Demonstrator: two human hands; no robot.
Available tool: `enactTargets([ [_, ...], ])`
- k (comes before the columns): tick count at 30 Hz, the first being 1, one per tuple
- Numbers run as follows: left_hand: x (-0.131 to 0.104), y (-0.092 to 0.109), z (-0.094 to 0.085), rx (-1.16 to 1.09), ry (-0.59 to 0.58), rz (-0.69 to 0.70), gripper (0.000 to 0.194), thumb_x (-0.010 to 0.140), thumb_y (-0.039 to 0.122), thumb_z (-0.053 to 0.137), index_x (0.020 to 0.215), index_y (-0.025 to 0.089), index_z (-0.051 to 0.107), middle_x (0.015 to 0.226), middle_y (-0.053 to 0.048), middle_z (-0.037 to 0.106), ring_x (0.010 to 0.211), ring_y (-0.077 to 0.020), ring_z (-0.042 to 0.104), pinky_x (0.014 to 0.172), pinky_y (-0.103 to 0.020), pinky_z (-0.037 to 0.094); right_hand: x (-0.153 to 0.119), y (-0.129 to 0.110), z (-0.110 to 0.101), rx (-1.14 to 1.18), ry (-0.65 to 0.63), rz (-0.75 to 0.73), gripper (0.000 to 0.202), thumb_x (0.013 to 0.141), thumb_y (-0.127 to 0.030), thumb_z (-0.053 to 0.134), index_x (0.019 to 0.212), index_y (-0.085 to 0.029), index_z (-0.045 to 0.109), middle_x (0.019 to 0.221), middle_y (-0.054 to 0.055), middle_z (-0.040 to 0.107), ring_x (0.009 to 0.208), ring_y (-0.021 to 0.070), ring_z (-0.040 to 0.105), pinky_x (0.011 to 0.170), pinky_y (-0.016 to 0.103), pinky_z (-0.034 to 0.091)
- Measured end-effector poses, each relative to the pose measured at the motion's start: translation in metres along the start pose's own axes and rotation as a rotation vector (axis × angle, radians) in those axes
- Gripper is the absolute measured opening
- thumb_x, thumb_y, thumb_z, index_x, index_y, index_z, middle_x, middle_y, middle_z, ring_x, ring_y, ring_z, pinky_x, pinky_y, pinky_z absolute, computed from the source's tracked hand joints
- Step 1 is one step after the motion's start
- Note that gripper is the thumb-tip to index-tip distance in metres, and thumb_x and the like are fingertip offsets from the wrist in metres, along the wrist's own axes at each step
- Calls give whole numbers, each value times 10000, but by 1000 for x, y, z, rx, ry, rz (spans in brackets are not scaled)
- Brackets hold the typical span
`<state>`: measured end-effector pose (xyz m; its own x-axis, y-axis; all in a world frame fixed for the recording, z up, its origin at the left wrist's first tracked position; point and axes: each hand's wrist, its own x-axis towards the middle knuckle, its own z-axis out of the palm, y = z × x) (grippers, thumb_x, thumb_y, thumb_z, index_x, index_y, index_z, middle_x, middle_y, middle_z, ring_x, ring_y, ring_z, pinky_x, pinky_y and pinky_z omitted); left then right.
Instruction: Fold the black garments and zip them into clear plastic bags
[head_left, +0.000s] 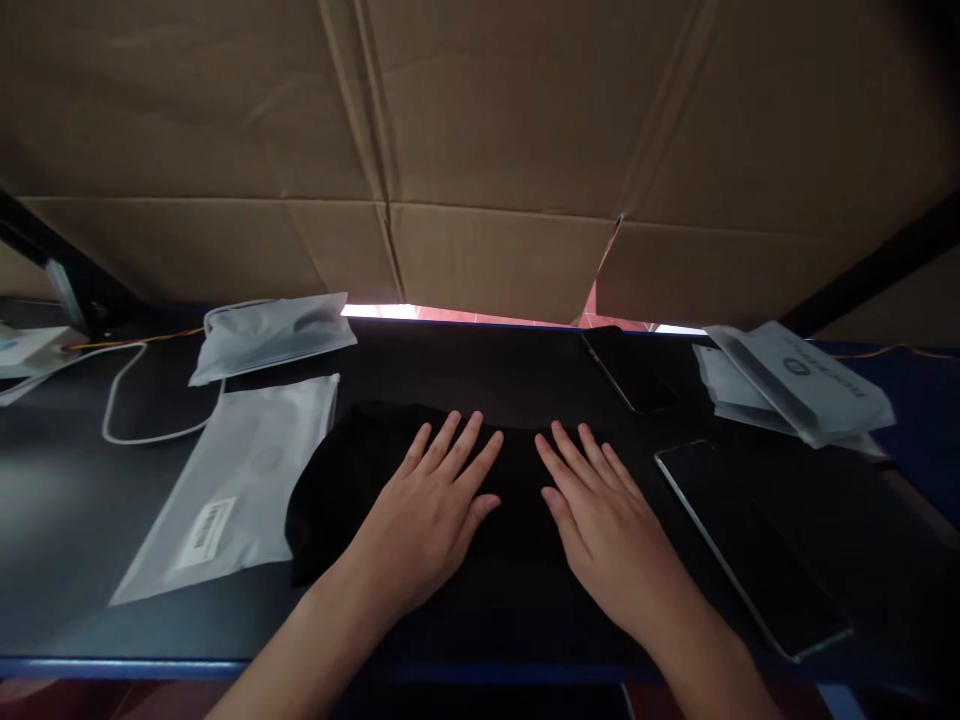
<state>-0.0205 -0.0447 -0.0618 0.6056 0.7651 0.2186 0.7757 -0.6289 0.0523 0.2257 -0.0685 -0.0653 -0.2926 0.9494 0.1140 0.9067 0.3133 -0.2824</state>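
A piece of black cloth (334,480) lies on the dark tabletop in front of me; its right part blends into the table. My left hand (439,490) rests palm down on it, fingers stretched and spread. Flat beside it, apart from the left, is my right hand (600,510), also with fingers out and nothing in them; the dark surface under it is hard to tell from the table. Left of the cloth is a frosted plastic bag (277,460) with a barcode label. To the right of my right hand lies a phone (757,550).
A second frosted bag (274,335) and a white cable (112,400) are at the back left. Another phone (630,370) lies at the back right, near stacked printed bags (810,385). A cardboard sheet (495,120) stands behind the table.
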Motion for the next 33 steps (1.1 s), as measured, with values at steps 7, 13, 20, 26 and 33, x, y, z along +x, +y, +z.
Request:
enactTargets([
  [7, -20, -21, -36, -22, 71, -37, 569, 1167, 413, 401, 1721, 284, 375, 1751, -91, 475, 1635, -357, 418, 1297, -661, 388, -27, 10, -21, 132, 137, 18, 541, 1171, -415, 430, 1710, -367, 418, 1827, -18, 301, 1705, 348, 220, 1328, 723, 318],
  [13, -59, -70, -72, 81, 69, -691, 742, 1029, 715, 387, 1435, 143, 629, 1266, -211, 726, 1093, -453, 747, 945, -596, 575, -61, 21, -16, 247, 304, 145, 498, 1146, -393, 507, 1641, -447, 490, 1789, -33, 409, 1656, 344, 378, 1256, 684, 471],
  [20, -59, -81, -68, -66, -83, -756, 444, 983, 635, 452, 815, 259, 619, 868, -32, 649, 679, -236, 640, 672, -382, 411, -61, 21, -8, 254, 326, 143, 458, 1136, -390, 531, 1592, -414, 558, 1746, -17, 485, 1617, 325, 453, 1247, 638, 503],
  [26, -42, -63, -81, -183, 86, -648, 423, 998, 637, 502, 852, 257, 618, 922, -7, 632, 646, -181, 576, 639, -372, 441, -62, 20, -12, 277, 240, 156, 478, 1143, -422, 527, 1621, -436, 517, 1750, -19, 480, 1606, 307, 474, 1239, 595, 525],
  [33, 14, 9, -79, -344, 253, -334, 255, 1051, 375, 554, 856, 226, 624, 1240, -101, 622, 1133, -293, 613, 964, -477, 551, -59, 20, -6, 183, 165, 103, 499, 1144, -442, 526, 1640, -383, 503, 1699, 15, 550, 1642, 344, 405, 1286, 709, 417],
])
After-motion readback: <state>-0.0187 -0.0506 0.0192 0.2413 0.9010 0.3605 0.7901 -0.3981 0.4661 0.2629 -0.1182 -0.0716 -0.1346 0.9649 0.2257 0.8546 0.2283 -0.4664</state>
